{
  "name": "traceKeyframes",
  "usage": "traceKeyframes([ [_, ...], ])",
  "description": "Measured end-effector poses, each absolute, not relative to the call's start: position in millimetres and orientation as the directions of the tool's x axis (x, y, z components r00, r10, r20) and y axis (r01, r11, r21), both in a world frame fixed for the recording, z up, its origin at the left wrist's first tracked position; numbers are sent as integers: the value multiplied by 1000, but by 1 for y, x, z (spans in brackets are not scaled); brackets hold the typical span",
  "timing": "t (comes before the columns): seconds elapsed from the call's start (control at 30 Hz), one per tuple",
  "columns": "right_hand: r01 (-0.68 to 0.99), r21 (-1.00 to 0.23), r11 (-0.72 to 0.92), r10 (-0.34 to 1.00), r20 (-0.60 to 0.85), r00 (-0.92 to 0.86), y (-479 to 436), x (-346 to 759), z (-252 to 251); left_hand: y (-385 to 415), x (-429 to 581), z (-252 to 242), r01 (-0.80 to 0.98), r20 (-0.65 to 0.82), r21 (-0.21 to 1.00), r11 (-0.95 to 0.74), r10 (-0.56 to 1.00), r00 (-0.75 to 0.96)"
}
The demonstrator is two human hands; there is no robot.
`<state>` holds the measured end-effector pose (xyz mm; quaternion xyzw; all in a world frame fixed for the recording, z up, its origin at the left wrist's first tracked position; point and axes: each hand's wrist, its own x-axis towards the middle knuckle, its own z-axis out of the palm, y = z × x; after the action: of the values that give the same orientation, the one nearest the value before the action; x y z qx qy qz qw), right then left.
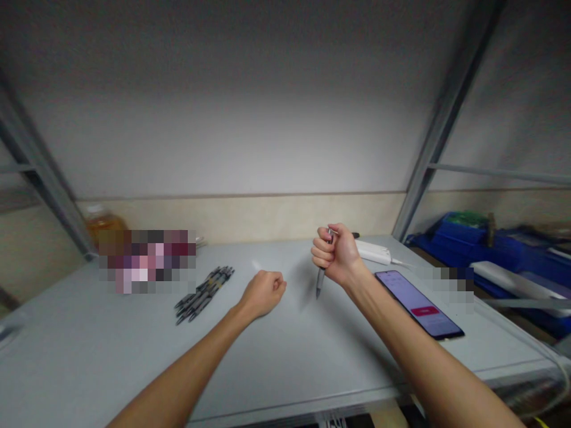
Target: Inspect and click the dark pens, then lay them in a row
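Observation:
My right hand (336,252) is raised over the desk, its fingers wrapped round a grey ballpoint pen (320,282). The pen points tip down, and my thumb lies at its top end. To the left, my left hand (263,294) rests on the desk with its fingers curled in; their inside is hidden from me. A faint whitish patch (256,266) shows just behind that hand, too blurred to name. Left of it lies a bundle of several grey and black pens (205,294), side by side at a slant.
A lit phone (419,306) lies beside my right forearm. Behind it are a white power strip (373,252) and its cable. At the back left stand a bottle of amber liquid (104,226) and a blurred-out item (151,261). Metal posts (419,172) flank the desk (276,356).

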<state>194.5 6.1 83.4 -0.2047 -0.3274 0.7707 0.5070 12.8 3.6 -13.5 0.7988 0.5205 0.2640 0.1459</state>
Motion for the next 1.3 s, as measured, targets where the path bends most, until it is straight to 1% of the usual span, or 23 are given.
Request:
traceKeyframes([
  [0.33, -615, -748, -249, 913, 30, -407, 7, 196, 79, 2, 14, -11, 763, 241, 522, -382, 924, 297],
  [0.43, -599, -752, -275, 901, 15, -433, 6, 197, 77, 3, 14, -12, 762, 248, 513, -394, 918, 308],
  [0.53, -554, -784, -280, 904, -21, -427, 8, 199, 72, 3, 14, -12, 762, 254, 501, -410, 912, 323],
  [0.63, -451, -862, -232, 941, -81, -329, 9, 199, 63, 2, 14, -11, 763, 253, 495, -416, 909, 332],
  [0.7, -336, -931, -143, 975, -73, -212, 10, 199, 53, 2, 13, -12, 764, 250, 494, -416, 909, 334],
  [0.77, -170, -985, -20, 996, -4, -91, 10, 201, 41, 2, 13, -12, 767, 248, 489, -415, 909, 334],
  [0.83, 24, -995, 101, 994, 101, -30, 10, 206, 27, 2, 13, -12, 771, 245, 482, -417, 909, 338],
  [0.9, 215, -947, 238, 969, 246, 10, 10, 212, 14, 2, 14, -13, 776, 246, 472, -419, 907, 341],
  [0.93, 329, -903, 277, 953, 301, 24, 10, 216, 9, 3, 14, -13, 780, 246, 466, -418, 908, 340],
  [1.0, 556, -776, 297, 933, 361, 6, 8, 224, 1, 3, 14, -14, 789, 242, 455, -412, 910, 336],
  [1.07, 716, -636, 286, 922, 388, -24, 6, 230, -3, 4, 14, -14, 795, 234, 451, -405, 914, 332],
  [1.17, 849, -466, 249, 924, 376, -65, 2, 236, -5, 4, 14, -14, 794, 228, 452, -407, 913, 338],
  [1.3, 948, -280, 151, 950, 307, -61, -4, 240, -3, 3, 15, -13, 796, 225, 446, -410, 912, 344],
])
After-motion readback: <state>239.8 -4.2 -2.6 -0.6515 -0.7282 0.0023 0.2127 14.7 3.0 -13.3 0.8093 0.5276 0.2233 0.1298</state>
